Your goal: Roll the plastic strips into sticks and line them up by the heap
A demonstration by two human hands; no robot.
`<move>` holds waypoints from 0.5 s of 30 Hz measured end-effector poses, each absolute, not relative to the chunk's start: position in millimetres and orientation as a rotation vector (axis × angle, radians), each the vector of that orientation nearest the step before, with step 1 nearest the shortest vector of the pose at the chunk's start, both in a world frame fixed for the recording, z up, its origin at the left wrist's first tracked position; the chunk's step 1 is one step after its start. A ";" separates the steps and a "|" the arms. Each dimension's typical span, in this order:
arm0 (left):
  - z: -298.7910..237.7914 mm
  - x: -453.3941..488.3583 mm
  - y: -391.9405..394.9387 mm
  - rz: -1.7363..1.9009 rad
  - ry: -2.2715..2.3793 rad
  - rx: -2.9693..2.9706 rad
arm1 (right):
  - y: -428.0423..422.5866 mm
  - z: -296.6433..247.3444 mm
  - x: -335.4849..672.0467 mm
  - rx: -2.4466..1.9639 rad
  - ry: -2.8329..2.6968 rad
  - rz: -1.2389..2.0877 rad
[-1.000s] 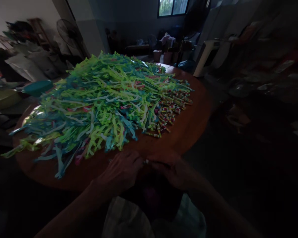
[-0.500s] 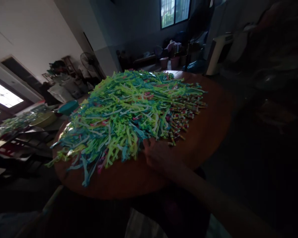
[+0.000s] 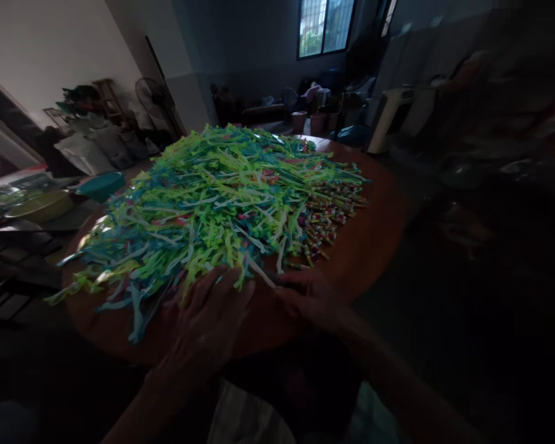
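Listing what lies before me at the desk (image 3: 379, 216), a round, reddish-brown wooden top:

Pile of thin strips (image 3: 213, 197), one, heaped high over most of the top; green, yellow-green, blue and white, with touches of pink.

Small patterned sticks (image 3: 328, 216), many, red, yellow and white, bunched along the pile's right side.

My left hand (image 3: 217, 311): wide, fingers outstretched over the pile's near edge, blurred.

My right hand (image 3: 312, 299): narrow, closed on a dark slim item (image 3: 289, 281), too dim to identify, just in front of the sticks.

Pale strip (image 3: 259, 270), one, slanting from the pile to my right fingertips; whether it is gripped, I cannot tell.

Beyond, left: teal basin (image 3: 100, 186), yellowish basin (image 3: 41, 206), pale sacks (image 3: 84, 153), standing fan (image 3: 150, 95).

Far wall: barred window (image 3: 325, 28), pinkish bucket (image 3: 298, 121) below.
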State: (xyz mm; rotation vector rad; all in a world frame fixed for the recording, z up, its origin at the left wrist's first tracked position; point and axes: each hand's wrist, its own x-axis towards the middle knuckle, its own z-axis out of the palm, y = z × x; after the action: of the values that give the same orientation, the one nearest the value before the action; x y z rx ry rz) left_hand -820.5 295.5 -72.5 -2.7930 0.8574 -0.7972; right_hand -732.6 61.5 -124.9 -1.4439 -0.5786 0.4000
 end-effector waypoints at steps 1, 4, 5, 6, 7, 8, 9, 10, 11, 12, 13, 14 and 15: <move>-72.3 -811.6 282.9 -0.779 0.936 -2.741 | 57.5 -123.8 -732.0 -1.385 -0.615 0.486; -75.1 -790.8 254.9 -0.700 1.170 -2.684 | 47.1 -125.0 -729.7 -1.329 -0.698 0.627; -77.0 -787.4 250.9 -0.686 1.208 -2.688 | 43.9 -126.9 -729.1 -1.364 -0.711 0.608; -79.2 -786.0 249.7 -0.677 1.214 -2.697 | 40.8 -129.1 -728.6 -1.427 -0.722 0.543; -81.5 -786.4 250.6 -0.674 1.191 -2.711 | 37.9 -131.6 -728.1 -1.516 -0.732 0.424; -83.6 -788.1 252.8 -0.673 1.142 -2.733 | 35.5 -133.8 -727.4 -1.625 -0.742 0.268; -85.4 -790.8 255.3 -0.675 1.076 -2.762 | 33.8 -135.7 -726.4 -1.754 -0.743 0.097; -86.5 -793.8 257.2 -0.661 0.989 -2.808 | 33.2 -137.0 -725.1 -1.901 -0.732 -0.063; -86.8 -796.5 257.7 -0.617 0.885 -2.867 | 33.6 -137.5 -723.3 -2.060 -0.724 -0.184; -86.4 -798.5 256.3 -0.529 0.753 -2.933 | 35.3 -137.2 -721.1 -2.226 -0.725 -0.255; -85.3 -799.4 253.0 -0.403 0.586 -2.992 | 38.0 -136.2 -718.8 -2.386 -0.742 -0.274; -83.6 -798.8 248.2 -0.257 0.408 -3.031 | 41.2 -134.4 -716.7 -2.526 -0.772 -0.249; -81.5 -797.0 242.5 -0.125 0.235 -3.045 | 44.7 -132.3 -714.9 -2.639 -0.806 -0.207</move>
State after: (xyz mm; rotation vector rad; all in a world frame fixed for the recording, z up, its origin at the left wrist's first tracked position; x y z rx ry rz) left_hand -797.0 242.5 -81.5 -3.0448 0.2355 -0.1252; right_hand -714.9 44.7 -132.3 -2.6388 -0.8056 -0.2066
